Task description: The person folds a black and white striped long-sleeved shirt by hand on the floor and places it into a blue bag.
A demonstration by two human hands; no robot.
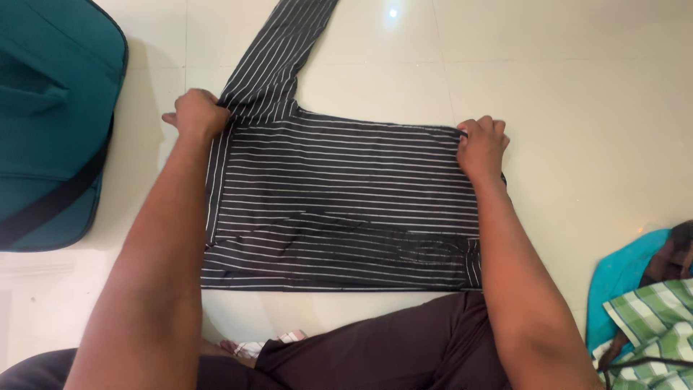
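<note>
Nearest, a checked green cloth (650, 325) lies heaped at the person's right, and a black striped shirt (339, 209) is spread flat on the pale floor (577, 87) before their knees. At its far edge the left hand (195, 114) and right hand (482, 144) are set well apart, each closed on the fabric. One sleeve (278, 54) runs away beyond the left hand, beside a teal bag (50, 123).
</note>
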